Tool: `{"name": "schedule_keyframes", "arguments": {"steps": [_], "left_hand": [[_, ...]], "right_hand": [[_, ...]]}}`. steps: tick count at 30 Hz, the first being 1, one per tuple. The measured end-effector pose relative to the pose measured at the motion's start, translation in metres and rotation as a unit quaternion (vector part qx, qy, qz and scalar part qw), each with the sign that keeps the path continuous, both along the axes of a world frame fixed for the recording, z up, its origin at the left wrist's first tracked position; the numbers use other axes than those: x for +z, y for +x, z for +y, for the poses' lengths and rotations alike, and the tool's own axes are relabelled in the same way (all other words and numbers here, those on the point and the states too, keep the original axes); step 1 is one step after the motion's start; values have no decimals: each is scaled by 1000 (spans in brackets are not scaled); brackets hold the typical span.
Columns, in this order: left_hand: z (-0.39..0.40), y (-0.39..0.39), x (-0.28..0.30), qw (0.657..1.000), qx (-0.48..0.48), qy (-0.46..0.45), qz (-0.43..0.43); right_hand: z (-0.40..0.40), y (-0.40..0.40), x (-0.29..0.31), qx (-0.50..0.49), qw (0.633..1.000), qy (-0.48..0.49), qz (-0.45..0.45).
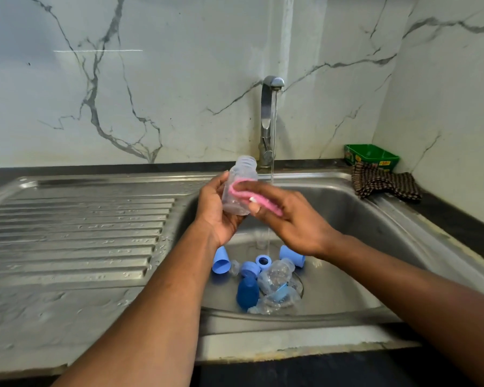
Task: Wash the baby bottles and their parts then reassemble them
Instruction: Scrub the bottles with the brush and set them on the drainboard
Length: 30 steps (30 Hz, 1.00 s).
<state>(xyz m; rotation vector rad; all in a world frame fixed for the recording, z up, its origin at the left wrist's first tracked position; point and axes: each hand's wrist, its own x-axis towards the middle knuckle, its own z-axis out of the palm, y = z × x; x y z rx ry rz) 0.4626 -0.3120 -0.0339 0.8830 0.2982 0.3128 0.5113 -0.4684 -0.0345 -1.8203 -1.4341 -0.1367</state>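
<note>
My left hand grips a clear baby bottle upright over the sink, its threaded neck open at the top. My right hand presses a pink sponge flat against the bottle's side. Down in the basin lie a light blue cap, another light blue cap, a dark blue cap, a blue screw ring, a second blue ring and two clear bottles near the drain.
Water runs from the steel tap into the steel sink. A ribbed draining board lies left, wet. At the back right sit a green tub and a dark checked cloth. Marble walls stand behind and right.
</note>
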Motion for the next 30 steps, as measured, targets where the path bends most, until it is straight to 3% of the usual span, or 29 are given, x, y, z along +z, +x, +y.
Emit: {"name": "schedule_keyframes", "arguments": {"steps": [2,6,8,10,11,15,17,20,21,24,25,28,30], "left_hand": [[1,-2,-2,1000,-8,-9,-2],[-5,0,1,1000,-22,13,-17],[-6,-1,2,999,-28,24,-16],[-4,-2,1,999,-28,28,-9],[-4,-2,2,999,-22,34,-9],[-8,3,1,996,4,85,-13],[-10,4,1,996,-12,88,-16],[-7,-2,6,996,-48,68,-27],[-7,-4,8,996,-51,66,-32],[-4,-5,9,996,-32,78,-43],[-5,-6,10,996,-35,74,-46],[-5,-10,10,996,-55,48,-60],[-4,-11,10,996,-52,43,-64]], "right_hand": [[1,3,1,-13,998,-46,-47],[1,17,3,-175,983,24,-49],[5,10,0,-122,991,1,-61],[8,-1,-3,-36,987,-71,-140],[8,-2,-2,-41,979,-88,-178],[6,25,12,-243,961,-8,-133],[2,19,9,-214,963,-27,-161],[0,-1,4,-76,968,-112,-213],[-1,3,8,-105,963,-116,-220],[-3,29,19,-206,970,-10,-128],[-5,28,18,-179,975,1,-130],[-2,2,9,-50,976,-91,-191],[3,0,13,-98,966,-93,-223]]}}
